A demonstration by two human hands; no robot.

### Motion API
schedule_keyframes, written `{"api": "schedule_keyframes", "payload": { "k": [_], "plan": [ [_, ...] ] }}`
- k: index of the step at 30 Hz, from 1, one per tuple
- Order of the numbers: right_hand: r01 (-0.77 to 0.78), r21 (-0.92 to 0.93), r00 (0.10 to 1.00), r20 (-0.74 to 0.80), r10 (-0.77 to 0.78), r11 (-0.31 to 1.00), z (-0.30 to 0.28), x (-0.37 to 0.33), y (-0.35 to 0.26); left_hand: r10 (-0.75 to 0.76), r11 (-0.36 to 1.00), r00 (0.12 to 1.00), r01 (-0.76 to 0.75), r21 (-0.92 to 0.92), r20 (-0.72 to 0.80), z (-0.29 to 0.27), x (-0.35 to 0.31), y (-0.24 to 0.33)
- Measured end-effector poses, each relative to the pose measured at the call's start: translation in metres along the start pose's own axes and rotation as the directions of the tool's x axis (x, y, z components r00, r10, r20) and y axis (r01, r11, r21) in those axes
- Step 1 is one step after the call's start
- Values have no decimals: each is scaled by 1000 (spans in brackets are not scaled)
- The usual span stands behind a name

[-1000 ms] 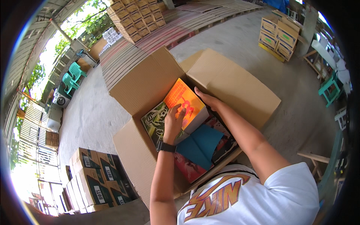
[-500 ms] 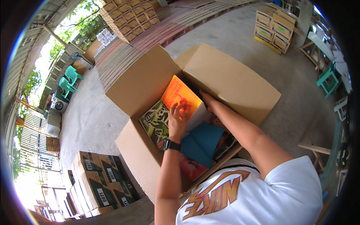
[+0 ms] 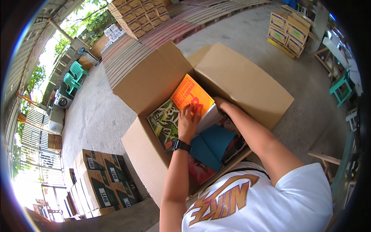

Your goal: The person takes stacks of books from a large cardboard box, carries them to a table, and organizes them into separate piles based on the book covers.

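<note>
An open cardboard box (image 3: pixel 145 83) holds books and stands right in front of me. An orange book (image 3: pixel 192 92) with a red figure lies on top of a thick stack whose pale side shows. My left hand (image 3: pixel 188 120), with a black watch on the wrist, rests its spread fingers on the orange cover's lower edge. My right hand (image 3: pixel 220 103) reaches down at the stack's right side; its fingers are hidden in the box. A green and black book (image 3: pixel 164 120) lies to the left of the stack. Nearer me are a blue sheet or folder (image 3: pixel 212 145) and a reddish cover (image 3: pixel 199 170).
The box's flaps stand spread outward, the large right flap (image 3: pixel 243 81) beside my right arm. Stacked cartons (image 3: pixel 102 181) are at the lower left, more cartons (image 3: pixel 288 33) at the far right. Wooden pallets (image 3: pixel 127 58) lie beyond the box. Green chairs (image 3: pixel 73 77) are at the left.
The view has shifted slightly, so the scene sits a little to the right. My right hand is deeper beside the stack, its fingers now out of sight. My left hand stays on the orange book.
</note>
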State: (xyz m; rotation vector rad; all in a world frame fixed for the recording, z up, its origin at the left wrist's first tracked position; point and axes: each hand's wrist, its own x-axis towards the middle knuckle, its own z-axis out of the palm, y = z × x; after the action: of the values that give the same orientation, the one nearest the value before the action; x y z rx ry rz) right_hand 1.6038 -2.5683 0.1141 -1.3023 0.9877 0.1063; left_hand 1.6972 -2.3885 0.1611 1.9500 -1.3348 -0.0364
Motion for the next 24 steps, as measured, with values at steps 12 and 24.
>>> {"api": "schedule_keyframes", "payload": {
  "k": [12,24],
  "plan": [
    [-79,-202,997,2,81,976,-12,-15,-5,47,996,996,-52,71,75,4,-2,0],
    [-139,-269,990,-10,141,953,-1,-14,-1,24,999,996,-26,19,83,-4,1,-6]
  ]
}}
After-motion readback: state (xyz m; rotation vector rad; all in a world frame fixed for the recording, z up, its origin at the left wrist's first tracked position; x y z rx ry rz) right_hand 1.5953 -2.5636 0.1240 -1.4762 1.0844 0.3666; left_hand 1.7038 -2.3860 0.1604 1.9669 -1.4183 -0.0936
